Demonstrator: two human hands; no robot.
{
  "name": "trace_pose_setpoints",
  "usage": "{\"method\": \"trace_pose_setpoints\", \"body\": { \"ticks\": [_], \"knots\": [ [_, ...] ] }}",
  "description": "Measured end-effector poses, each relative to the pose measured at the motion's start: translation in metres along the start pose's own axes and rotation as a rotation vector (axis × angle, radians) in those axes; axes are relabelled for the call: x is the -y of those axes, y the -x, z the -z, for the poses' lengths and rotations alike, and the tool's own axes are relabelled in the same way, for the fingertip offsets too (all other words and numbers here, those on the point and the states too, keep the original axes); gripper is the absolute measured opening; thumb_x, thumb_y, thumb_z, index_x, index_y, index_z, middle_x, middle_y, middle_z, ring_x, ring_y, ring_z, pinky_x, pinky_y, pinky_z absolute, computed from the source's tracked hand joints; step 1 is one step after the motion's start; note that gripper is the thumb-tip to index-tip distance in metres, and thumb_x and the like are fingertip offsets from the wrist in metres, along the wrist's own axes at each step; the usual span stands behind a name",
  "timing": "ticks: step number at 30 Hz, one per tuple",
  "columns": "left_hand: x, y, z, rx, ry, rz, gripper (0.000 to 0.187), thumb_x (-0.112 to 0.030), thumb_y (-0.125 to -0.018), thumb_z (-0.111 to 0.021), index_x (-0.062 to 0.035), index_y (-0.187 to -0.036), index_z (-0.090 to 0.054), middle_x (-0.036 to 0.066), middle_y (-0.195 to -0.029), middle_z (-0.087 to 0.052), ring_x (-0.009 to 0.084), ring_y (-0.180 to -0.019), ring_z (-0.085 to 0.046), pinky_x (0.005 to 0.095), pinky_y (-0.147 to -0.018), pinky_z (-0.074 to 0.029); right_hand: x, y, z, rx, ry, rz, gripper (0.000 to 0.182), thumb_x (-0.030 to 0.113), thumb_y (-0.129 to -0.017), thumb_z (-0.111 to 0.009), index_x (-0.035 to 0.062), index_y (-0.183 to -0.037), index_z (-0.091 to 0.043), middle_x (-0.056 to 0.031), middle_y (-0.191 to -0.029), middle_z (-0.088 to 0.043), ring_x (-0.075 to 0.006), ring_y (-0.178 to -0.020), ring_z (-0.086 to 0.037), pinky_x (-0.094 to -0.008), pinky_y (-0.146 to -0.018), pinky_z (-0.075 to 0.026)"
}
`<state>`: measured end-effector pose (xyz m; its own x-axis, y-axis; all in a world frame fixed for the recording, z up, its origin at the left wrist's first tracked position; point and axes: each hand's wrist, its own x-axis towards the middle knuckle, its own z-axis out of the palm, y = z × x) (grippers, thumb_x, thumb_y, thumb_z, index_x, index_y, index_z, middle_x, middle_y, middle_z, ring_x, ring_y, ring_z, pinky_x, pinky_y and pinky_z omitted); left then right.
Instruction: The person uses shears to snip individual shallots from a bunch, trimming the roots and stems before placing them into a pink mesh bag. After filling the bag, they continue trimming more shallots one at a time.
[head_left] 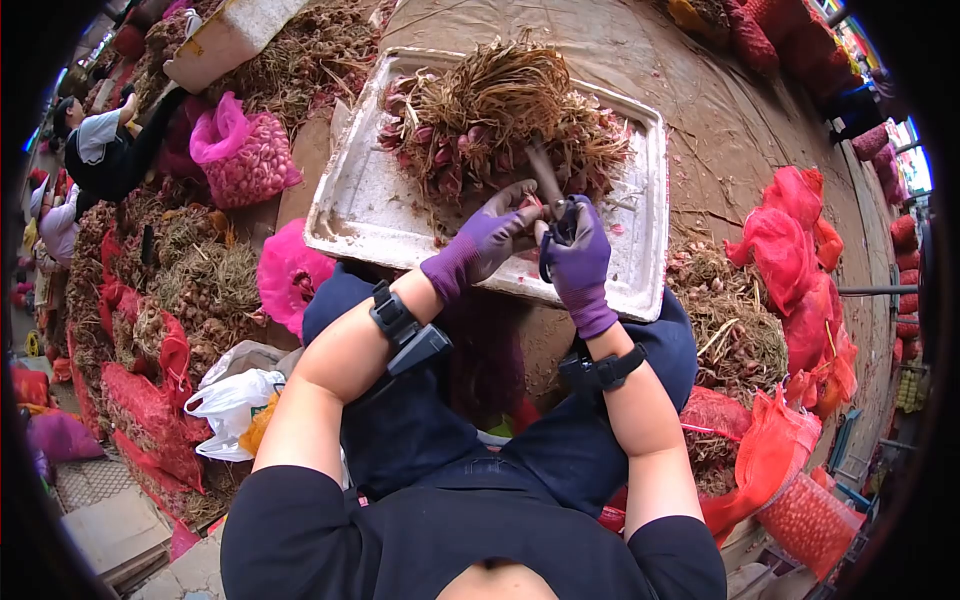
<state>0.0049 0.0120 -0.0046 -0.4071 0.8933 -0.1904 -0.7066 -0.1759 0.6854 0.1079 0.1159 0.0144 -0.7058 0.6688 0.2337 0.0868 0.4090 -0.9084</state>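
Observation:
A white foam tray (385, 225) rests across my knees, and on it lies a big bunch of reddish shallots (450, 165) with dry brown stalks (510, 85). My left hand (487, 235), in a purple and grey glove, pinches a small reddish shallot (533, 204) at the near edge of the bunch. Beside it my right hand (578, 250), gloved in purple, is closed round the dark handles of scissors (546, 175). The blades point up toward the stalks and look blurred.
A pink net bag of shallots (250, 160) stands at the upper left, near a seated person (100, 150). Red net bags (790, 250) and a heap of dried stalks (730, 320) lie to the right. A white plastic bag (230, 410) is at the lower left.

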Motion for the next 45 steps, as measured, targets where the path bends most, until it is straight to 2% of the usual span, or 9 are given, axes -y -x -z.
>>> {"method": "trace_pose_setpoints", "body": {
  "ticks": [3, 13, 19, 22, 29, 37, 39, 42, 45],
  "knots": [
    [0.004, 0.000, 0.004, -0.015, -0.056, -0.027, 0.030, -0.019, -0.095, -0.055, -0.0066, -0.121, -0.044, 0.007, -0.122, -0.055, 0.0184, -0.110, -0.056, 0.0392, -0.094, -0.046, -0.001, 0.001, 0.001, 0.049, 0.183, 0.142, 0.030, 0.008, -0.071, -0.070, 0.0036, -0.097, -0.054, -0.0123, -0.085, -0.058, -0.0281, -0.076, -0.061, -0.0348, -0.069, -0.050],
    [0.024, 0.001, -0.003, -0.269, -0.036, -0.087, 0.028, -0.019, -0.096, -0.054, -0.0060, -0.117, -0.042, 0.005, -0.101, -0.057, 0.0157, -0.093, -0.060, 0.0357, -0.083, -0.052, -0.001, 0.004, -0.008, -0.074, 0.419, 0.179, 0.033, 0.015, -0.073, -0.070, 0.0029, -0.098, -0.054, -0.0123, -0.082, -0.059, -0.0287, -0.075, -0.061, -0.0365, -0.067, -0.049],
    [0.015, -0.007, 0.021, -0.031, 0.288, -0.035, 0.018, -0.012, -0.100, -0.041, -0.0009, -0.112, -0.048, 0.008, -0.102, -0.057, 0.0162, -0.096, -0.058, 0.0400, -0.093, -0.049, 0.015, 0.006, -0.001, 0.043, -0.224, -0.263, 0.015, 0.006, -0.080, -0.061, 0.0031, -0.093, -0.055, -0.0033, -0.079, -0.064, -0.0092, -0.069, -0.060, -0.0229, -0.067, -0.048],
    [0.009, -0.004, 0.004, -0.107, 0.233, -0.085, 0.017, -0.012, -0.100, -0.040, -0.0008, -0.110, -0.049, 0.008, -0.099, -0.057, 0.0164, -0.093, -0.058, 0.0423, -0.094, -0.049, 0.001, 0.000, 0.008, 0.025, -0.310, -0.255, 0.023, 0.011, -0.078, -0.069, 0.0024, -0.094, -0.055, -0.0057, -0.082, -0.064, -0.0110, -0.072, -0.061, -0.0245, -0.069, -0.049],
    [0.027, 0.000, 0.009, -0.227, 0.046, -0.180, 0.019, -0.006, -0.097, -0.046, -0.0025, -0.115, -0.049, 0.009, -0.108, -0.058, 0.0176, -0.098, -0.059, 0.0315, -0.089, -0.048, 0.002, 0.009, -0.008, -0.038, 0.258, 0.253, 0.022, 0.011, -0.076, -0.067, 0.0028, -0.092, -0.054, -0.0165, -0.082, -0.057, -0.0333, -0.075, -0.058, -0.0401, -0.065, -0.046],
    [0.018, 0.000, 0.016, -0.196, 0.119, -0.124, 0.014, -0.010, -0.098, -0.046, -0.0021, -0.109, -0.047, 0.009, -0.097, -0.057, 0.0174, -0.090, -0.058, 0.0357, -0.090, -0.050, 0.018, 0.001, 0.001, 0.051, 0.128, 0.208, 0.028, 0.010, -0.076, -0.068, 0.0021, -0.099, -0.054, -0.0112, -0.081, -0.059, -0.0254, -0.072, -0.060, -0.0316, -0.070, -0.048],
    [0.013, -0.003, 0.024, -0.050, 0.165, -0.093, 0.015, -0.012, -0.099, -0.042, -0.0035, -0.110, -0.049, 0.008, -0.101, -0.058, 0.0193, -0.095, -0.059, 0.0402, -0.088, -0.050, 0.025, -0.001, 0.011, 0.263, -0.407, -0.297, 0.026, 0.007, -0.077, -0.067, 0.0016, -0.098, -0.054, -0.0077, -0.085, -0.062, -0.0157, -0.074, -0.059, -0.0272, -0.072, -0.049],
    [0.015, -0.006, 0.019, -0.124, 0.168, -0.073, 0.015, -0.012, -0.099, -0.042, -0.0022, -0.108, -0.049, 0.009, -0.102, -0.058, 0.0202, -0.094, -0.059, 0.0420, -0.089, -0.051, 0.025, -0.004, 0.016, 0.084, -0.302, -0.183, 0.021, 0.004, -0.078, -0.065, 0.0009, -0.096, -0.054, -0.0059, -0.088, -0.063, -0.0104, -0.077, -0.059, -0.0244, -0.073, -0.048],
    [0.016, -0.003, 0.011, -0.202, 0.150, -0.060, 0.012, -0.011, -0.098, -0.044, -0.0015, -0.103, -0.050, 0.008, -0.095, -0.058, 0.0185, -0.088, -0.060, 0.0372, -0.083, -0.052, 0.020, -0.005, 0.009, 0.037, -0.141, 0.135, 0.015, 0.004, -0.078, -0.063, 0.0005, -0.090, -0.055, -0.0104, -0.086, -0.062, -0.0208, -0.076, -0.059, -0.0300, -0.072, -0.048]
  ]
}}
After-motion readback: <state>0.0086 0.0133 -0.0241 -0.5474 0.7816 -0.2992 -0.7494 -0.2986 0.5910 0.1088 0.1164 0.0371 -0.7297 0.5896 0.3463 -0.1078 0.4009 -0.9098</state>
